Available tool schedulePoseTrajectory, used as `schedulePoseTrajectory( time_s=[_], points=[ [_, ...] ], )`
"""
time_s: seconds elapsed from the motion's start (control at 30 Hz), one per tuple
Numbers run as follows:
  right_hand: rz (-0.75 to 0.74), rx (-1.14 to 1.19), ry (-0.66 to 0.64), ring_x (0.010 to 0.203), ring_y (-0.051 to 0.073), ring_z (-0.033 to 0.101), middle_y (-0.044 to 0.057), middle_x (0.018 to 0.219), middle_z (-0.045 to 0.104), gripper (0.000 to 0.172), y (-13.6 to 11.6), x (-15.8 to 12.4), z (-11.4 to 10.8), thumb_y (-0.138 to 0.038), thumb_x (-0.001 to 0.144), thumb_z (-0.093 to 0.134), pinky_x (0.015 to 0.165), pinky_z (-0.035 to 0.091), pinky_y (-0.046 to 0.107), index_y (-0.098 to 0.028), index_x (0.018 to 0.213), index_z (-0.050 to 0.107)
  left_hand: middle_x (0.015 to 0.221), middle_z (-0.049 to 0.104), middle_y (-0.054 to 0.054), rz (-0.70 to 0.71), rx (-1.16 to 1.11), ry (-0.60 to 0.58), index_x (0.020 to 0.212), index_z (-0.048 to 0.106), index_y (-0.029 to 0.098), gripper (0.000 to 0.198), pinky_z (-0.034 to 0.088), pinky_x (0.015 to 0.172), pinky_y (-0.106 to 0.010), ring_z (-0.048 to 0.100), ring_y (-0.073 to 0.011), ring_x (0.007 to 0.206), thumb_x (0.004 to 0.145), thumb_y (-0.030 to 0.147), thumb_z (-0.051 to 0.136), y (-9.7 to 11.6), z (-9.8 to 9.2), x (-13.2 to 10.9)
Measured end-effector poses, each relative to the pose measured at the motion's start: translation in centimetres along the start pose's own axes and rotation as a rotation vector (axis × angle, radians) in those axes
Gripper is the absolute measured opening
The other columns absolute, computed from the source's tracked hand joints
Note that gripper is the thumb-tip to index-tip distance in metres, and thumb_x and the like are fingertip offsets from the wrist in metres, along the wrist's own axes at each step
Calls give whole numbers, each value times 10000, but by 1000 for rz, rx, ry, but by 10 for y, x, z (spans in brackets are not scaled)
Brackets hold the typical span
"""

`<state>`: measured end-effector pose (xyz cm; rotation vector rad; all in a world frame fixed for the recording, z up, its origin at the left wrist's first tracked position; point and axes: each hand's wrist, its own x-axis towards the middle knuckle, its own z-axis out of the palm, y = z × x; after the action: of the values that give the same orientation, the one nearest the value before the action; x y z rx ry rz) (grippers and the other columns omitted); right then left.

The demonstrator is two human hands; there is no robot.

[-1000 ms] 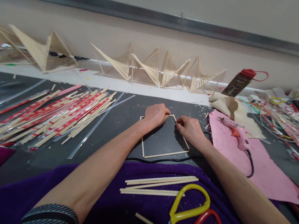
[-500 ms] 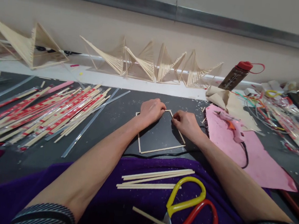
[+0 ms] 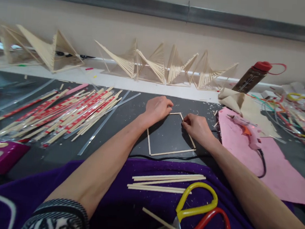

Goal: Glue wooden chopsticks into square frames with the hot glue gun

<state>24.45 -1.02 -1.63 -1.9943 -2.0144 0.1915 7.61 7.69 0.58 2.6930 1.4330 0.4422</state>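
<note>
A four-sided frame of thin wooden sticks (image 3: 173, 152) lies flat on the dark table in front of me. My left hand (image 3: 157, 109) is over its far side, fingers curled at the far stick; the fingertips are partly hidden. The far left corner is covered by this hand and wrist. My right hand (image 3: 197, 129) pinches the frame's right side, a little below the far right corner. Nearer to me, several loose wooden sticks (image 3: 168, 179) rest on purple cloth (image 3: 108, 182). Scissors (image 3: 197, 209) with one yellow and one red handle lie beside them, a stick across the blades.
Packaged sticks (image 3: 69, 110) are heaped on the left, near a magenta object (image 3: 8, 158). On the right, a pink glue gun (image 3: 248, 132) lies on a pink sheet (image 3: 279, 170). Stick models (image 3: 151, 67) and a brown bottle (image 3: 253, 77) stand along the wall. A black cord (image 3: 164, 158) crosses behind the cloth.
The view has turned slightly left. My left hand has shifted a little left and away relative to the frame. The right hand keeps its pinch at nearly the same spot.
</note>
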Motion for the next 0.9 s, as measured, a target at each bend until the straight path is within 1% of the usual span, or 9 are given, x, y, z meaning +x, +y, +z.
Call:
schedulePoseTrajectory(
  time_s=[0.07, 0.17, 0.27, 0.33, 0.47, 0.57, 0.63, 0.77, 0.9],
  points=[
    [3, -4, -4, 757, 164, 624, 56, 793, 696, 185, 1, 0, 0, -243, 795, 495, 672, 378, 235, -172, 881, 643, 940, 697, -11, -62, -31, 5, 956, 705, 263, 262, 439, 730, -272, 605, -181, 860, 771, 328, 531, -11, -11, -3],
    [2, -1, -11, 760, 174, 623, 55, 791, 695, 201, 2, 0, 1, -263, 795, 490, 658, 371, 242, -174, 889, 643, 876, 714, -8, -155, -61, -29, 888, 724, 250, 241, 436, 708, -259, 617, -170, 811, 755, 330, 539, -31, -23, -15],
    [0, 3, -13, 757, 181, 622, 53, 787, 693, 208, 3, 0, 2, -275, 794, 484, 639, 362, 244, -179, 886, 643, 800, 714, -29, -251, -69, -75, 849, 730, 225, 245, 435, 686, -263, 621, -175, 761, 737, 343, 546, -45, -28, -31],
    [6, 4, -16, 746, 178, 620, 52, 777, 691, 209, 3, 0, 3, -276, 791, 482, 636, 359, 243, -179, 884, 642, 699, 699, -41, -323, -72, -111, 819, 728, 207, 271, 435, 670, -262, 618, -169, 698, 748, 372, 526, -48, -31, -38],
    [17, 1, -26, 744, 174, 620, 60, 774, 690, 210, 3, 0, 3, -267, 793, 470, 647, 359, 242, -174, 879, 638, 507, 624, -57, -415, 46, -253, 649, 700, 183, 417, 422, 619, -270, 594, -170, 587, 757, 508, 463, -42, -39, -42],
    [12, 2, -25, 758, 180, 623, 66, 781, 691, 203, 3, 0, 3, -267, 794, 472, 648, 361, 245, -173, 870, 635, 507, 621, -58, -409, 131, -395, 579, 667, 188, 464, 400, 560, -263, 586, -171, 559, 702, 593, 479, -33, -43, -46],
    [12, 6, -20, 757, 184, 625, 66, 783, 692, 202, 3, 0, 3, -265, 793, 477, 649, 367, 246, -173, 884, 631, 528, 630, -56, -389, 162, -447, 571, 662, 195, 443, 386, 528, -253, 588, -169, 557, 668, 600, 511, -28, -43, -50],
    [11, 14, -25, 765, 186, 631, 72, 809, 695, 209, 2, 0, 3, -254, 800, 476, 661, 380, 247, -171, 922, 623, 533, 634, -51, -348, 205, -418, 595, 675, 213, 366, 382, 505, -252, 600, -177, 572, 668, 545, 540, -24, -40, -56],
    [9, 10, -31, 786, 188, 632, 81, 825, 695, 204, 1, 0, 1, -248, 803, 478, 676, 384, 246, -166, 920, 624, 512, 627, -39, -329, 180, -402, 617, 682, 216, 299, 387, 501, -236, 605, -164, 558, 678, 483, 560, -23, -38, -55]
  ],
)
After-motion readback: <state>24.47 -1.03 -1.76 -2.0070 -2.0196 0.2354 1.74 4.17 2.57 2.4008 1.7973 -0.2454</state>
